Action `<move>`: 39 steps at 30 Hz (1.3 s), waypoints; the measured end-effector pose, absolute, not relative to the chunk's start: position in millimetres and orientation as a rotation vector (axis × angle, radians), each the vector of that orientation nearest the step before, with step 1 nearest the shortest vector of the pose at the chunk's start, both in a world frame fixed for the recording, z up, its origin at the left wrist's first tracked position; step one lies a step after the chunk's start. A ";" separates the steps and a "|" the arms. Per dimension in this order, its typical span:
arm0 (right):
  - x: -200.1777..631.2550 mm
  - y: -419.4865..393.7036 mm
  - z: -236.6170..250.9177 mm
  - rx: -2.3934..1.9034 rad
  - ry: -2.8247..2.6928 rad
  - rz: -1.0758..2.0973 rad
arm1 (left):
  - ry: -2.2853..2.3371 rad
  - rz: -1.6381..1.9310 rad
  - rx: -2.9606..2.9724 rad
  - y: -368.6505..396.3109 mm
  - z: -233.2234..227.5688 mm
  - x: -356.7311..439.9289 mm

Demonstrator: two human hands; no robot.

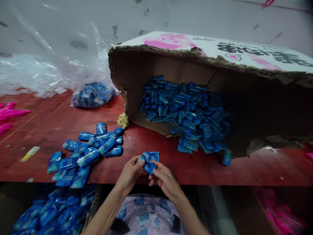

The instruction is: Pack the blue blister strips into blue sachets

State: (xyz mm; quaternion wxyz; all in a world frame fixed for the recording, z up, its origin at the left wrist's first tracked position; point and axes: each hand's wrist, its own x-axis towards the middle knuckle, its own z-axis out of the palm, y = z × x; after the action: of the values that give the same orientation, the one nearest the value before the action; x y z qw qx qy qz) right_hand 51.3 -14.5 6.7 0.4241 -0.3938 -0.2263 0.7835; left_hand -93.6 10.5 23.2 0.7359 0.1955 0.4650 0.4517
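Observation:
Between my two hands, over the front edge of the red table (207,173), is a small blue printed packet (148,165). My left hand (130,173) pinches its left side, and my right hand (166,179) grips its right end with thumb and fingers. Another blue printed piece (154,156) shows just behind it; whether it is held or lies on the table I cannot tell. Left of my hands lies a loose pile of filled blue packets (89,156). To the right, an open cardboard box (137,65) on its side holds many small blue capped containers (186,107).
A clear plastic bag (94,94) with blue pieces stands behind the pile, near a crumpled yellowish lump (123,120). Clear plastic wrappers (36,71) and pink items (12,112) lie at left. Below the table edge are blue packets (53,212) and pink pieces (281,212).

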 end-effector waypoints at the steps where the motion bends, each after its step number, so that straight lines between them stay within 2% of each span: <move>1: 51.2 -14.6 6.6 -0.987 -0.572 1.957 | 1.043 1.003 0.426 10.1 22.4 -92.3; 12: 46.9 -14.5 4.7 -1.033 -0.634 1.876 | 1.110 0.986 0.398 3.2 19.9 -83.9; 19: 44.8 -19.5 2.6 -1.284 -1.046 1.471 | 1.048 0.916 0.217 1.5 21.9 -81.6; 22: 42.4 -22.4 1.7 -1.326 -1.114 1.390 | 1.056 0.940 0.204 1.2 22.9 -81.1; 31: 33.4 -20.1 6.7 -1.290 -0.974 1.492 | 1.130 1.052 0.257 3.3 24.7 -75.8; 35: 30.4 -18.5 3.9 -1.239 -0.830 1.631 | 1.033 0.959 0.296 2.6 26.8 -75.3; 39: 29.7 -18.9 -0.5 -1.264 -0.849 1.610 | 1.019 0.965 0.295 4.7 27.2 -78.2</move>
State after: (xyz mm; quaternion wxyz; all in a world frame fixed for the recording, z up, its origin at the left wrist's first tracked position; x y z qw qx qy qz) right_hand 29.7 -18.9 -0.5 0.4464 -0.5104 -0.3429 0.6501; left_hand -78.2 4.7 27.2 0.7537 0.1350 0.4670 0.4423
